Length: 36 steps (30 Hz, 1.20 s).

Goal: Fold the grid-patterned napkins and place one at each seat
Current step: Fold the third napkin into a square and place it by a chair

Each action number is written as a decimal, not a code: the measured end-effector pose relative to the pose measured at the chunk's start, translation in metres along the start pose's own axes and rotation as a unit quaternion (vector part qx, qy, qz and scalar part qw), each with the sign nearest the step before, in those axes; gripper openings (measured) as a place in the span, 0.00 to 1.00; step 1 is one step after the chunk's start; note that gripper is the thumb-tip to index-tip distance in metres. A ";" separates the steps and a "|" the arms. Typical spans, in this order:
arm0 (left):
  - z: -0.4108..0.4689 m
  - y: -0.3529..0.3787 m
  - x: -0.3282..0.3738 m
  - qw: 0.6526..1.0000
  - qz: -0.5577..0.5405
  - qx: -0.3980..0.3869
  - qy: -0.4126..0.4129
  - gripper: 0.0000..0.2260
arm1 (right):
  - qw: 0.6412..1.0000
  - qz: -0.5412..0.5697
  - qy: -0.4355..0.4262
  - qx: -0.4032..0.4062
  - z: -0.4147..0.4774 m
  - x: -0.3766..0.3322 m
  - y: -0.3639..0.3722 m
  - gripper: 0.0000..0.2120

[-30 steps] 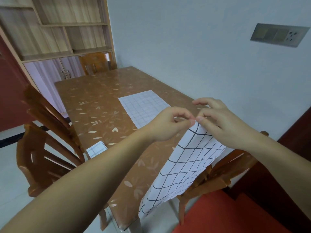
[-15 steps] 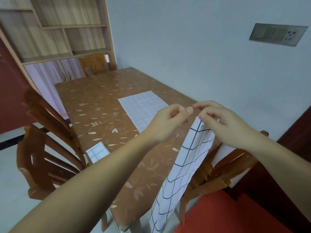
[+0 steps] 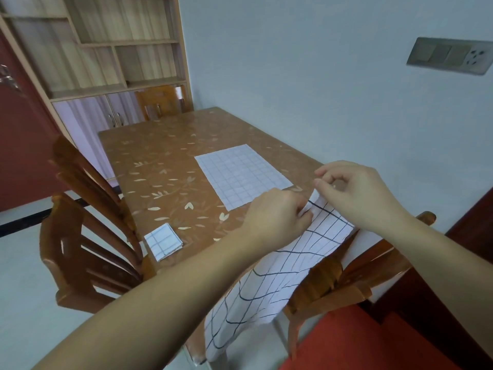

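Observation:
A white napkin with a dark grid [image 3: 269, 279] hangs over the near right corner of the brown leaf-patterned table [image 3: 160, 188]. My left hand [image 3: 277, 220] and my right hand [image 3: 354, 193] pinch its top edge, close together, low over the table. The cloth drapes down past the table edge in front of a chair. A second grid napkin [image 3: 240, 174] lies flat and unfolded in the middle of the table. A small folded grid napkin [image 3: 164, 241] rests at the near left edge, by the left chairs.
Two wooden chairs [image 3: 88, 236] stand along the table's left side, one [image 3: 354, 271] at the near right and another [image 3: 160, 102] at the far end. A shelf cabinet [image 3: 106, 54] is behind. The wall runs along the table's right side, with a socket panel [image 3: 450, 56].
Both hands have come down toward the table with the napkin's top edge. The cloth, which hung narrow, now spreads wider over the table corner.

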<state>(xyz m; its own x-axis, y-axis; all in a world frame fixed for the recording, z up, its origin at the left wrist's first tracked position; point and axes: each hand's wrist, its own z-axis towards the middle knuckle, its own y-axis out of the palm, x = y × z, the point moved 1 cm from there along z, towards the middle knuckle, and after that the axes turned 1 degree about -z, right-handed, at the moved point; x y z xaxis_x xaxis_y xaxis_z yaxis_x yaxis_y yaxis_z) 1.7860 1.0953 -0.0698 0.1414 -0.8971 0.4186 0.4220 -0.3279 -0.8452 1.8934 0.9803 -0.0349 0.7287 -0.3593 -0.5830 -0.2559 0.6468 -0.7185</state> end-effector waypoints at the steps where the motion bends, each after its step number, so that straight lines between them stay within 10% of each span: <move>1: 0.000 0.001 0.000 1.000 0.011 -0.002 -0.003 0.16 | 0.999 0.022 0.024 0.007 0.000 0.002 0.000 0.12; 10: -0.005 0.000 0.007 0.996 0.084 -0.009 0.009 0.17 | 0.994 -0.010 0.081 -0.073 -0.005 -0.007 0.001 0.15; 16: -0.004 -0.002 0.000 0.999 0.051 -0.016 -0.004 0.14 | 0.986 0.095 0.136 0.014 0.001 0.003 -0.012 0.18; 23: -0.007 -0.010 0.003 1.000 0.027 0.007 -0.004 0.17 | 0.986 0.060 0.102 -0.116 0.003 -0.013 -0.010 0.08; 36: -0.021 -0.017 -0.041 0.954 -0.261 -0.062 -0.135 0.15 | 0.993 0.046 0.010 0.107 0.022 -0.020 -0.025 0.18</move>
<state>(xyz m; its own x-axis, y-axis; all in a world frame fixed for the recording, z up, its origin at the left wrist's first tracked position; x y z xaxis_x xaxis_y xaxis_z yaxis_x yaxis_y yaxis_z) 1.7544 1.1315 -0.0800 0.1738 -0.4988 0.8491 0.3911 -0.7564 -0.5244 1.8996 0.9861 0.0035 0.6951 -0.3042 -0.6514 -0.1786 0.8046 -0.5664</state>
